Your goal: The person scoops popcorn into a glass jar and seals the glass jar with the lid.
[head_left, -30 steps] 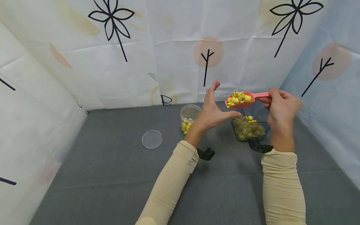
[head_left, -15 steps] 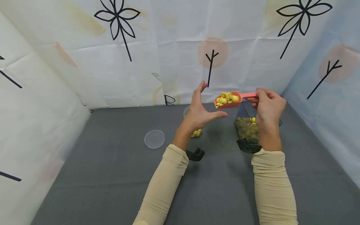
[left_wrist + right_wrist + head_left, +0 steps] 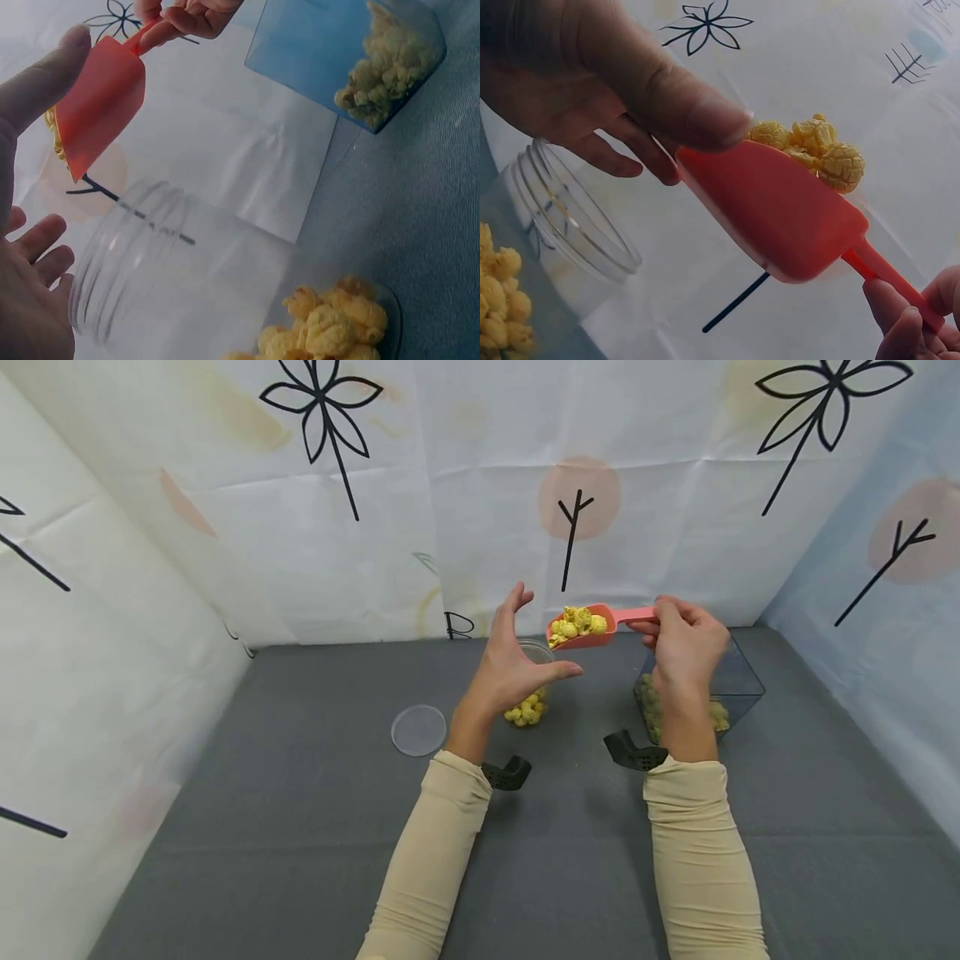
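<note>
My right hand [image 3: 686, 647] pinches the handle of a coral-red scoop [image 3: 772, 214], held level and heaped with yellow popcorn [image 3: 576, 623]. The scoop's tip points left, near the mouth of a clear round jar [image 3: 187, 262]. Popcorn fills the lower part of this jar, which stands on the table without its lid. My left hand [image 3: 506, 660] is spread beside the scoop's tip, thumb and fingers apart, over the jar in the head view. In the right wrist view the left thumb overlaps the scoop's front edge.
Behind my right forearm stands a clear bluish square container [image 3: 738, 685] with popcorn in its bottom. A round clear lid [image 3: 418, 730] lies on the grey table [image 3: 315, 860], left of the jar. Patterned cloth walls [image 3: 480, 502] close off the back and sides.
Both hands and the loaded scoop have moved left, towards the jar. The square container shows more to the right of my right arm; the view has shifted slightly.
</note>
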`<state>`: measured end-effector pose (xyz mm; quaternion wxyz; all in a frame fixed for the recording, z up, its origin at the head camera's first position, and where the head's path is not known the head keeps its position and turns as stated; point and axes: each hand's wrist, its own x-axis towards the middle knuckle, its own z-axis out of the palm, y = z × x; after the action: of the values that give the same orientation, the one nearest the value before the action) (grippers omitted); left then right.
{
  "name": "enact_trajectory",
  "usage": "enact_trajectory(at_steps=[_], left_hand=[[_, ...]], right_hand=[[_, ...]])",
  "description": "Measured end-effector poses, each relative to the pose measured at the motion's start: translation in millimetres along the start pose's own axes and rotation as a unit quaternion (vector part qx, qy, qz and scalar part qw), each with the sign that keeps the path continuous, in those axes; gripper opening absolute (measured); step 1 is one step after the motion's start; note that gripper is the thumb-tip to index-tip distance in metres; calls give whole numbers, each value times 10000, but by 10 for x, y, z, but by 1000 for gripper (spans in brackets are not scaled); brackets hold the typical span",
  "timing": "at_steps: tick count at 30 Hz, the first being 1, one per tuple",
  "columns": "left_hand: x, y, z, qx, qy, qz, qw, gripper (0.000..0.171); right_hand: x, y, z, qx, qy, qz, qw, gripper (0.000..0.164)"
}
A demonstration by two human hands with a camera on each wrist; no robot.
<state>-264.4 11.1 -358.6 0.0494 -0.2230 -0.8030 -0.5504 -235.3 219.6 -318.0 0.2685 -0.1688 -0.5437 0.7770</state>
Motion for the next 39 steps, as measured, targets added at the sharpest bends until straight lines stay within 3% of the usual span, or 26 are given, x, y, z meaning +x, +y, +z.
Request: enact_trajectory(at_steps=[6, 17, 27, 39], left_hand=[[-29, -78, -39, 220, -114, -169, 9996, 125], [1, -220, -68, -36, -381, -495, 9980, 124], [5, -353, -97, -123, -610, -674, 9958, 121], [29, -433, -97, -250, -846, -891, 9921, 87]], right_hand=[[-47, 97, 37, -222, -7, -128, 9997, 23], [-70, 242, 95, -581, -146, -238, 9979, 30], [-73, 315, 96, -472, -251, -206, 9984, 32], [-42, 294, 94, -562, -222, -228, 9979, 32]])
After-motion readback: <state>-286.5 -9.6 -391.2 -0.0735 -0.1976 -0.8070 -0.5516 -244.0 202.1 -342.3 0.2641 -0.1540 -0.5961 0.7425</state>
